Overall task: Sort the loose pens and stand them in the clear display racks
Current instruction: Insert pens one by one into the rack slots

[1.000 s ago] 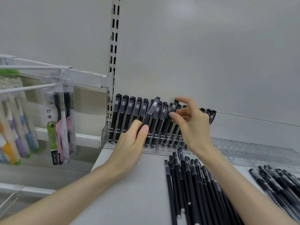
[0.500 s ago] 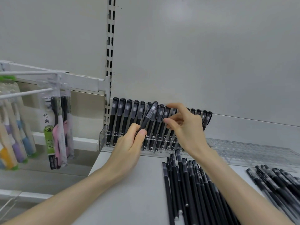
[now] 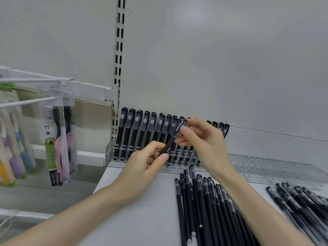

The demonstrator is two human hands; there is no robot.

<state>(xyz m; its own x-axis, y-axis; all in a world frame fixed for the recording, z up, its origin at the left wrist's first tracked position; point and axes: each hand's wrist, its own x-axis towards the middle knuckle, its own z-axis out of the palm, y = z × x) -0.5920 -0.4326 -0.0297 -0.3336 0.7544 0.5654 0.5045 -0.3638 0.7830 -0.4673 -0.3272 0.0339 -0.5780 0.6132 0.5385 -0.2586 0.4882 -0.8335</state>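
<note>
The left hand (image 3: 142, 167) pinches a black pen (image 3: 174, 134) by its barrel, the right hand (image 3: 204, 139) its cap, likely to steer it into the clear rack (image 3: 110, 153) along the shelf's back edge.

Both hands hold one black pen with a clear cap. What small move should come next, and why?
Probably stand the black clear-capped pen in the clear plastic rack: the left hand and right hand hold it tilted before the standing row, not yet seated.
</note>
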